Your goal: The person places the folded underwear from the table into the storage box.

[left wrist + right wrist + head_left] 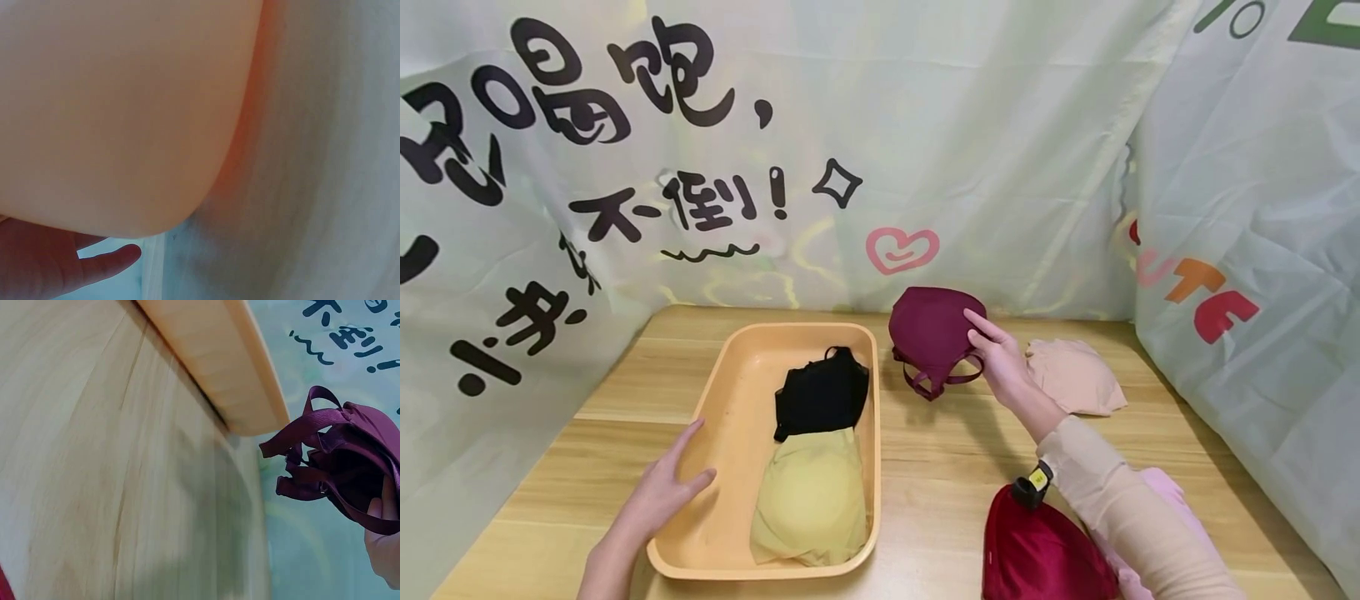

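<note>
My right hand [1006,360] holds a folded purple bra [934,329] by its right side, above the table beyond the tray's right rim. Its straps dangle below the cup, and in the right wrist view the thumb and a finger show at the purple bra's [375,434] opening. My left hand [658,492] is at the left rim of an orange plastic tray [722,467], fingers spread and relaxed. Inside the tray, along its right side, a folded black bra [823,392] lies behind a folded yellow bra [811,496].
A beige bra [1071,375] lies on the wooden table [940,458] at the back right. Nearer, a dark red bra [1037,546] and a pink garment [1172,492] lie partly under the right forearm. Printed curtains [1000,150] hang behind and at both sides.
</note>
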Available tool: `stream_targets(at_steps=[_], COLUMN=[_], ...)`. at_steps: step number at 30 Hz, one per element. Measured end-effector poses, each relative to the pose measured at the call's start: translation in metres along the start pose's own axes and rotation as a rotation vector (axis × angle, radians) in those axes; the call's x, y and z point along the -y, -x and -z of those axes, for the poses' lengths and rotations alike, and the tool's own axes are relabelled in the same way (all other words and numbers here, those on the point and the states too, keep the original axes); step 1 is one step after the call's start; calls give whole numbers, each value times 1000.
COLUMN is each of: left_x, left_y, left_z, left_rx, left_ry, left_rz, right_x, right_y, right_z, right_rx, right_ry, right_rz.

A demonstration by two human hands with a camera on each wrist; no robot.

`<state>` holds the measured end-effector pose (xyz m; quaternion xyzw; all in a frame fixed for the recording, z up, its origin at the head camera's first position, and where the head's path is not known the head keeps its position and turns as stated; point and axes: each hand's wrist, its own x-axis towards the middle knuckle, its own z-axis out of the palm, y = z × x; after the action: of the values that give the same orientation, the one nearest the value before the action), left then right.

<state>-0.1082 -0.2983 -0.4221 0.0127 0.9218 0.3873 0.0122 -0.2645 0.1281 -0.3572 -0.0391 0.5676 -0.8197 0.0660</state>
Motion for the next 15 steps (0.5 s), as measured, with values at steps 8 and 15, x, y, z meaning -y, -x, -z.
stream_targets(at_steps=[8, 15], left_x=[0, -1], left_y=[0, 0], left_z=[0, 0], left_rx=[0, 3], left_ry=[12, 15], left_rz=[-9, 2], right_x=[4, 7], right_y=[2, 2], right_z=[-12, -24], right_rx=[18, 19], right_ry=[-16, -60], right_rz=[29, 43])
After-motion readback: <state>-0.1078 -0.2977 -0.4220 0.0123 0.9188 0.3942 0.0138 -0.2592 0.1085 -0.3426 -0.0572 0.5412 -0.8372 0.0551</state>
